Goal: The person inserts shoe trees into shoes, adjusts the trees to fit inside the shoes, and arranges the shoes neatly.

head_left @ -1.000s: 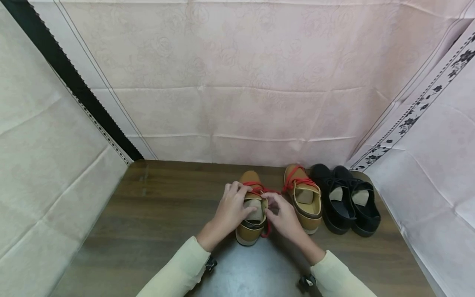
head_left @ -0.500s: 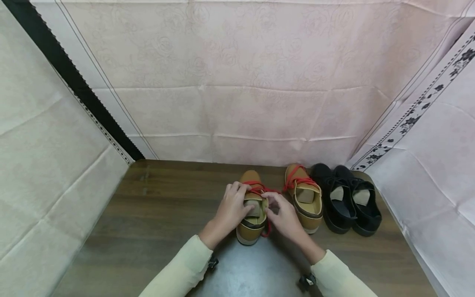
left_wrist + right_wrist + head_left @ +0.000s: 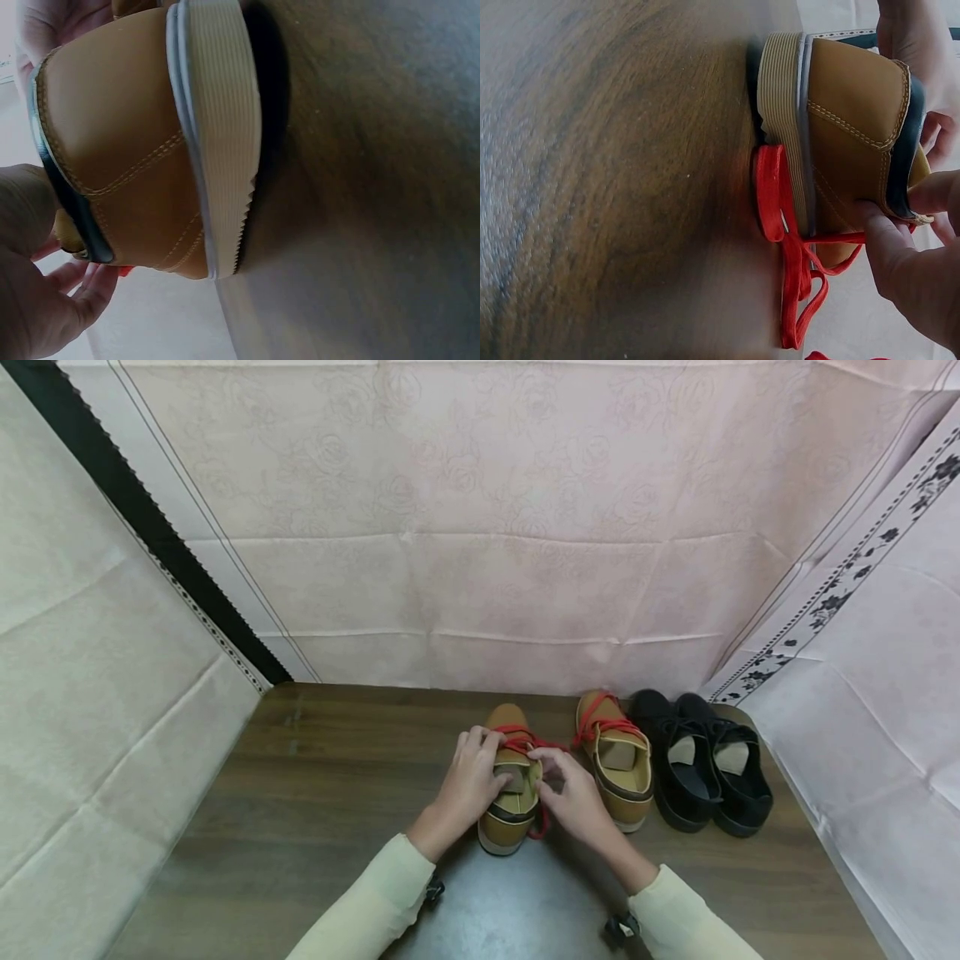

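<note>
A tan lace-up shoe (image 3: 504, 835) with a dark collar and red laces (image 3: 517, 739) stands on the wooden tabletop, toe pointing away from me. My left hand (image 3: 467, 787) grips its left upper edge, thumb reaching into the opening by the pale tongue (image 3: 510, 778). On the other side, my right hand (image 3: 573, 797) pinches the right edge near the lace holes. The right wrist view shows the thumb inside the collar (image 3: 905, 165) and a finger outside. Loose red lace loops (image 3: 784, 247) hang down beside the sole. Part of the tongue is hidden by the left thumb.
A matching tan shoe (image 3: 628, 793) with red laces stands right of the held one. Beyond it is a pair of black shoes (image 3: 678, 797) at the table's right. Pale patterned cloth (image 3: 480, 593) hangs behind the wooden tabletop (image 3: 315, 827) and along both sides.
The tongue has shifted forward, so less of it shows in the opening and more of the shoe's inside shows. My left forearm has moved slightly right; my right hand stays in place.
</note>
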A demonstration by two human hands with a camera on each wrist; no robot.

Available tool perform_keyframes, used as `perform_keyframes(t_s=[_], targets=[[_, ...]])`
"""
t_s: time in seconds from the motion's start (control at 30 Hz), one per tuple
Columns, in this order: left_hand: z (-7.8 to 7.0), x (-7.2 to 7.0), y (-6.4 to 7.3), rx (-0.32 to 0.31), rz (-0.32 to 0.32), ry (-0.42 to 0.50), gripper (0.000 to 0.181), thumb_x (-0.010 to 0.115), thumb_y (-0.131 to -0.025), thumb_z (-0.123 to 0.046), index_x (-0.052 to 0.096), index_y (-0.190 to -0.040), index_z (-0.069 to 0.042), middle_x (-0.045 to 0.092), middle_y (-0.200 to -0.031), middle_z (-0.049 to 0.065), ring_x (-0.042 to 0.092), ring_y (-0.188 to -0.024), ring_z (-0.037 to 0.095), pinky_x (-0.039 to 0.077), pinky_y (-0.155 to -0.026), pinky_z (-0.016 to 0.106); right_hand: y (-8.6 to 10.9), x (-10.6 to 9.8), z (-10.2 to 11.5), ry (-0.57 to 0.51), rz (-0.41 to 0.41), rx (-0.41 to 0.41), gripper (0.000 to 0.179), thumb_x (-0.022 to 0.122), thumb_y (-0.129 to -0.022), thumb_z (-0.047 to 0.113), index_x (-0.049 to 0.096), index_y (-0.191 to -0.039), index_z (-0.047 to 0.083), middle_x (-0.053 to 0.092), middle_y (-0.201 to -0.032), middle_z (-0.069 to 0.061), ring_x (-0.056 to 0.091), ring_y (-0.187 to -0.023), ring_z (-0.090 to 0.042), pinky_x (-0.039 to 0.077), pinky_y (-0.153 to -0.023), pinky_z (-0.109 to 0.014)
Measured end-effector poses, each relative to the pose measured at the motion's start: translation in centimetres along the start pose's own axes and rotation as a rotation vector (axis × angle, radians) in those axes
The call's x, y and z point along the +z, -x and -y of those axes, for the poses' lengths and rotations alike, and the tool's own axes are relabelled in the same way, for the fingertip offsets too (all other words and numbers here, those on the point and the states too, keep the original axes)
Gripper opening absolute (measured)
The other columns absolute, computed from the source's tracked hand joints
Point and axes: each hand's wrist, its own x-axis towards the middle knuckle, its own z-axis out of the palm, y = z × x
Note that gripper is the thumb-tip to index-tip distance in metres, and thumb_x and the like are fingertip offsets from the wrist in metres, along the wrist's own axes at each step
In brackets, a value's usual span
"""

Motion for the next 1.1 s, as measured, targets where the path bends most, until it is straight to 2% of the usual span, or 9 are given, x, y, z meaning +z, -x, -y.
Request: perform_keyframes(t_s=[0.3,0.47,0.67,0.8,0.93,1.1], targets=[[0.7,0.9,-0.2,0.008,-0.072,-0.004,0.048,0.093,-0.073,-0.005,0.068,-0.114,-0.008,0.062,-0.115,0.012,0.057,-0.107,0.030,0.057,-0.090,0.040,0.0,0.2,0.1,0.004,0.001,-0.001,0.044,0.073,-0.089,-0.007,0.066,-0.125,0.018,0.066,-0.102,-0.004,0.069,-0.095,-0.016,0.059,-0.087,-0.036],[0.8,0.5,0.0,0.006,-0.047,0.049,0.053,0.093,-0.075,-0.009,0.066,-0.121,-0.008,0.062,-0.117,0.012,0.056,-0.107,0.029,0.056,-0.090,0.042,0.0,0.2,0.2,0.005,-0.005,0.000,0.044,0.075,-0.089,-0.005,0.066,-0.126,0.018,0.066,-0.102,-0.003,0.069,-0.095,-0.016,0.059,-0.087,-0.037],[0.8,-0.6,0.8,-0.010,-0.029,0.140,0.064,0.092,-0.079,-0.017,0.060,-0.134,-0.010,0.061,-0.126,0.010,0.056,-0.116,0.028,0.054,-0.099,0.044,0.1,0.1,0.2,0.005,-0.006,-0.017,0.045,0.076,-0.089,-0.004,0.066,-0.128,0.017,0.067,-0.103,-0.003,0.070,-0.097,-0.018,0.059,-0.089,-0.041],[0.5,-1.3,1.6,-0.051,-0.018,0.188,0.071,0.088,-0.083,-0.024,0.054,-0.143,-0.008,0.057,-0.133,0.013,0.054,-0.121,0.031,0.053,-0.100,0.047,0.3,0.1,0.0,0.024,-0.021,-0.046,0.049,0.078,-0.089,-0.002,0.065,-0.132,0.017,0.068,-0.105,-0.002,0.071,-0.097,-0.018,0.059,-0.090,-0.041],[0.3,-2.0,2.4,-0.125,0.030,0.222,0.080,0.086,-0.084,-0.035,0.048,-0.149,-0.007,0.053,-0.137,0.017,0.053,-0.125,0.032,0.051,-0.102,0.050,0.6,0.0,-0.2,0.056,-0.027,-0.075,0.054,0.079,-0.089,0.001,0.063,-0.137,0.020,0.068,-0.105,-0.001,0.070,-0.099,-0.017,0.060,-0.090,-0.041],[0.2,-2.7,3.3,-0.185,0.081,0.267,0.088,0.087,-0.083,-0.039,0.044,-0.151,-0.004,0.051,-0.142,0.018,0.054,-0.128,0.033,0.051,-0.105,0.052,0.8,-0.7,-0.2,0.114,-0.032,-0.094,0.052,0.080,-0.091,0.009,0.062,-0.138,0.024,0.067,-0.108,0.000,0.069,-0.102,-0.017,0.060,-0.085,-0.039]])
